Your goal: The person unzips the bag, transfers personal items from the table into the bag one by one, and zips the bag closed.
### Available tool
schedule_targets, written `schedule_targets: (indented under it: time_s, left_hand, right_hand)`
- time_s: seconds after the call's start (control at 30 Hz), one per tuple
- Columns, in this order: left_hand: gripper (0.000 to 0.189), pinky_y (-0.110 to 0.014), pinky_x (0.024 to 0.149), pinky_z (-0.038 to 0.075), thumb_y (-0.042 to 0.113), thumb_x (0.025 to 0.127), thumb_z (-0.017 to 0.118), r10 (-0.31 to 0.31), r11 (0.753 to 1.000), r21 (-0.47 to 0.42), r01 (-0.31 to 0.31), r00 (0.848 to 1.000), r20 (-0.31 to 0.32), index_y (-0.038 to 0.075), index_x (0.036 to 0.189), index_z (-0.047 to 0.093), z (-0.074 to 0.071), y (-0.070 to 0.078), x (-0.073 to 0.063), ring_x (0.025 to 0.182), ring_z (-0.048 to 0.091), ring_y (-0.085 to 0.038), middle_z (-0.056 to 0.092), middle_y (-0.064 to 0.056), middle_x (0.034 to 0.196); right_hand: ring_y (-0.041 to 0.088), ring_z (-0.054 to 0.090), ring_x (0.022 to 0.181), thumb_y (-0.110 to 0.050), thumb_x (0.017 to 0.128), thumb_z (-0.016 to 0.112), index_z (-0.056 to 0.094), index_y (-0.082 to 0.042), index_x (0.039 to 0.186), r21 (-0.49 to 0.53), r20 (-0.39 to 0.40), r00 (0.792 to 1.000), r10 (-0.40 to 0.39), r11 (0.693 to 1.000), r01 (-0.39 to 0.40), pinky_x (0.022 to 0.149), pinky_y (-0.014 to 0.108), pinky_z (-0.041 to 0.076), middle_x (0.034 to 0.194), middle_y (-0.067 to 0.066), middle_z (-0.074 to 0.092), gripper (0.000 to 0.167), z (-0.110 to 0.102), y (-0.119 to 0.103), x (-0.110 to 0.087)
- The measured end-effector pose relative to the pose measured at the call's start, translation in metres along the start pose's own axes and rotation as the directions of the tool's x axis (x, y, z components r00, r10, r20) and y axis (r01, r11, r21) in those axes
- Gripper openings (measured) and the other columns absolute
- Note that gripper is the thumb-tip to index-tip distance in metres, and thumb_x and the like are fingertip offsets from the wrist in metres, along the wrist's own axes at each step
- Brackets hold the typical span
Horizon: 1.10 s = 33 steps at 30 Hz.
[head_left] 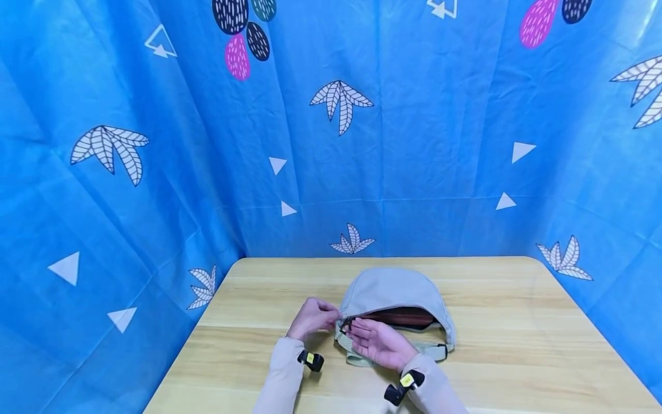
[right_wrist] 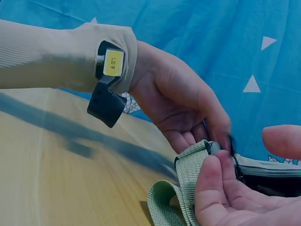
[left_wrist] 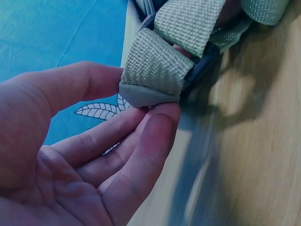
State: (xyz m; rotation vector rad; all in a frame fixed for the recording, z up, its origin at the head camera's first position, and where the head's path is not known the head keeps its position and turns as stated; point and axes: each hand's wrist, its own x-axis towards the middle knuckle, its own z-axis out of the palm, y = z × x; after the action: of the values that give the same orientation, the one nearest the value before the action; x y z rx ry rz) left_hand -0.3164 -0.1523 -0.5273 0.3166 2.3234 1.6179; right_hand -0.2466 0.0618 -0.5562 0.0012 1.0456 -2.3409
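Note:
A light grey waist bag (head_left: 395, 287) lies on the table with its mouth gaping, and a reddish-brown interior (head_left: 403, 316) shows. At the bag's left corner, my left hand (head_left: 312, 319) pinches the small grey end tab (left_wrist: 148, 96) where pale green webbing (left_wrist: 157, 59) is sewn on. My right hand (head_left: 380, 345) is palm up in front of the mouth. Its fingertips touch the webbing strap (right_wrist: 190, 179) beside that corner, while its thumb (right_wrist: 284, 141) stands apart. A dark cord-like piece (right_wrist: 233, 157) hangs between the hands, partly hidden by fingers.
The wooden table (head_left: 517, 333) extends around the bag. A black strap adjuster (head_left: 442, 351) sits at the bag's right end. Blue patterned curtain (head_left: 429, 144) hangs behind and at both sides. Each wrist carries a black camera mount (head_left: 311, 360).

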Motion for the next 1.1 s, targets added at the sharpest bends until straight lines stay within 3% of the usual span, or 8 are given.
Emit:
schedule_targets:
  time_s: [0.13,0.4,0.6,0.73,0.93,1.1]
  left_hand:
    - [0.026,-0.037,0.072,0.067,0.011,0.087,0.079,0.008,1.000,-0.001,-0.008,1.000,0.008,-0.007,0.105,0.075,-0.0006,-0.0016,0.0027,0.070,0.072,-0.015,0.078,-0.018,0.089]
    - [0.027,-0.032,0.071,0.066,0.009,0.087,0.078,0.004,1.000,0.002,-0.004,1.000,0.020,-0.008,0.107,0.074,-0.0008,-0.0021,0.0023,0.069,0.070,-0.013,0.077,-0.017,0.090]
    - [0.037,-0.033,0.074,0.066,0.010,0.087,0.079,-0.004,1.000,0.009,0.004,1.000,0.026,-0.010,0.116,0.068,0.0008,0.0003,0.0000,0.075,0.071,-0.015,0.074,-0.018,0.101]
    - [0.039,-0.033,0.072,0.065,0.010,0.087,0.079,0.004,1.000,0.029,-0.005,1.000,0.030,-0.010,0.117,0.067,0.0012,-0.0001,0.0002,0.075,0.070,-0.017,0.073,-0.018,0.102]
    - [0.038,-0.030,0.068,0.064,0.012,0.086,0.080,-0.011,0.999,0.042,0.010,1.000,0.028,-0.008,0.116,0.068,0.0004,-0.0013,0.0001,0.072,0.070,-0.017,0.073,-0.016,0.099]
    - [0.038,-0.031,0.068,0.065,0.014,0.086,0.082,-0.019,0.999,0.045,0.018,0.999,0.027,-0.007,0.116,0.069,-0.0004,-0.0014,0.0002,0.074,0.071,-0.018,0.074,-0.015,0.100]
  right_hand:
    - [0.011,0.065,0.110,-0.020,0.110,0.045,0.058,-0.008,0.126,-0.003,0.013,1.000,0.008,1.000,-0.008,0.098,0.023,0.054,0.119,0.001,0.070,0.024,-0.0006,-0.0010,0.0004]
    - [0.014,0.067,0.108,-0.010,0.108,0.045,0.050,0.007,0.138,-0.036,-0.031,0.999,-0.041,0.999,0.040,0.099,0.024,0.058,0.116,0.007,0.071,0.035,-0.0021,-0.0008,-0.0019]
    - [0.016,0.071,0.108,-0.002,0.107,0.045,0.057,0.008,0.131,-0.030,-0.025,0.998,-0.063,0.998,0.062,0.103,0.026,0.058,0.115,0.010,0.072,0.028,-0.0026,-0.0026,-0.0029]
    - [0.017,0.073,0.105,0.001,0.106,0.048,0.055,0.011,0.132,-0.016,-0.074,0.994,-0.086,0.996,0.085,0.102,0.026,0.058,0.111,0.012,0.073,0.029,-0.0031,-0.0026,-0.0019]
    - [0.019,0.074,0.106,0.003,0.104,0.051,0.040,0.018,0.143,0.024,-0.129,0.988,-0.090,0.995,0.094,0.104,0.026,0.057,0.111,0.014,0.074,0.043,-0.0040,-0.0012,0.0012]
    - [0.020,0.075,0.105,0.004,0.104,0.051,0.042,0.019,0.141,0.052,-0.149,0.984,-0.096,0.993,0.104,0.103,0.025,0.057,0.109,0.015,0.075,0.042,-0.0036,-0.0015,0.0012]
